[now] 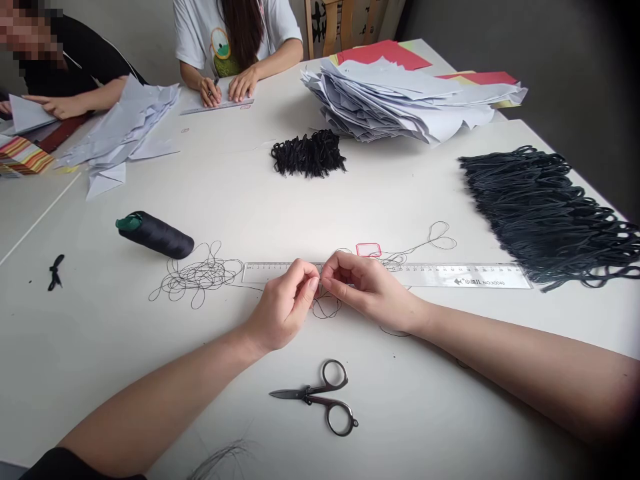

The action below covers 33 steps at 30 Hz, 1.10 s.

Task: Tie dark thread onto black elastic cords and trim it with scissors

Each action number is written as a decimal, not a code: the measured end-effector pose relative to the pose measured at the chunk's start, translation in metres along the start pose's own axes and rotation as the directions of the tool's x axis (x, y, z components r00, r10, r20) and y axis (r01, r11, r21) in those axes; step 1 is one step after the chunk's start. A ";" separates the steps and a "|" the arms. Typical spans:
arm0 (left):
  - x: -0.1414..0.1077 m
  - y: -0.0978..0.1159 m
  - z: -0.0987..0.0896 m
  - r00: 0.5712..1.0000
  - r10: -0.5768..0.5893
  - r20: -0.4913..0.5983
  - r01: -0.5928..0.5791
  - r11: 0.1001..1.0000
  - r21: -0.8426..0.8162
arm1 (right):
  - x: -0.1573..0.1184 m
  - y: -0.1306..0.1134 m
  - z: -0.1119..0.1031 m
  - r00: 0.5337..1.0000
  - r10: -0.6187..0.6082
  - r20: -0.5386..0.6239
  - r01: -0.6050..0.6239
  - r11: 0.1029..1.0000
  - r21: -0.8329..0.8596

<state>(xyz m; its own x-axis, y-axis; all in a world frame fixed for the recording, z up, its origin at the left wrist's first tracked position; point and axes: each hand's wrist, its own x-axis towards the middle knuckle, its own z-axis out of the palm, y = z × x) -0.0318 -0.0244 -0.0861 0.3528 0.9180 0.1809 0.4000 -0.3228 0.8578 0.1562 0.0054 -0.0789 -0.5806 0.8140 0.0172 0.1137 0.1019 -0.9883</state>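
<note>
My left hand (287, 300) and my right hand (373, 290) meet at the fingertips over a clear ruler (450, 275), both pinching thin black thread. A small loop of thread (327, 307) hangs just below the fingertips. Left of the ruler lies a loose tangle of black thread (203, 275), beside a dark spool (157, 235) on its side. More thread curls (440, 237) behind the ruler on the right. Nearer to me, scissors (315, 396) rest on the table with their blades pointing left.
Bundles of black looped cords lie at the right (545, 213) and at centre back (309, 155). Stacked papers (400, 100) stand behind; more papers (125, 127) are at left. Two people sit across the white table (225, 193). Thread scraps (225, 459) lie at the front.
</note>
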 end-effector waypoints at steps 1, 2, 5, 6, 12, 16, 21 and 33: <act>0.000 0.000 0.000 1.000 0.000 0.001 0.000 1.000 -0.001 | 0.000 0.000 0.000 1.000 0.001 0.001 -0.001 1.000 -0.001; 0.000 0.000 0.000 1.000 0.000 0.002 0.000 1.000 -0.001 | 0.000 0.000 0.000 1.000 0.001 0.000 -0.001 1.000 -0.004; 0.000 -0.001 0.000 1.000 -0.001 0.008 0.001 1.000 -0.004 | 0.000 0.000 0.000 1.000 0.000 -0.004 0.000 1.000 -0.012; -0.001 0.000 0.000 1.000 -0.002 0.008 0.002 1.000 -0.005 | 0.000 0.000 0.000 1.000 -0.001 -0.003 0.001 1.000 -0.015; 0.000 0.001 0.001 1.000 0.001 0.006 -0.001 1.000 -0.004 | 0.000 0.000 0.000 1.000 0.000 0.002 0.000 1.000 -0.018; 0.001 0.001 0.000 1.000 -0.014 0.010 0.014 1.000 -0.012 | 0.000 0.000 -0.001 1.000 0.004 0.005 -0.004 1.000 -0.025; 0.000 0.002 -0.001 0.999 -0.042 0.029 0.043 0.999 -0.023 | 0.000 0.000 0.000 1.000 0.000 0.004 0.000 0.999 -0.034; 0.002 0.003 -0.002 0.998 -0.043 0.045 0.046 0.997 -0.058 | -0.001 -0.001 0.000 1.000 0.010 0.023 -0.009 1.000 -0.029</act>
<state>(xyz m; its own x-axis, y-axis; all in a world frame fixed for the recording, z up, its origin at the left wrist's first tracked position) -0.0314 -0.0230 -0.0822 0.3729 0.9198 0.1218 0.3659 -0.2664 0.8917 0.1567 0.0048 -0.0778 -0.5977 0.8017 0.0037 0.1429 0.1110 -0.9835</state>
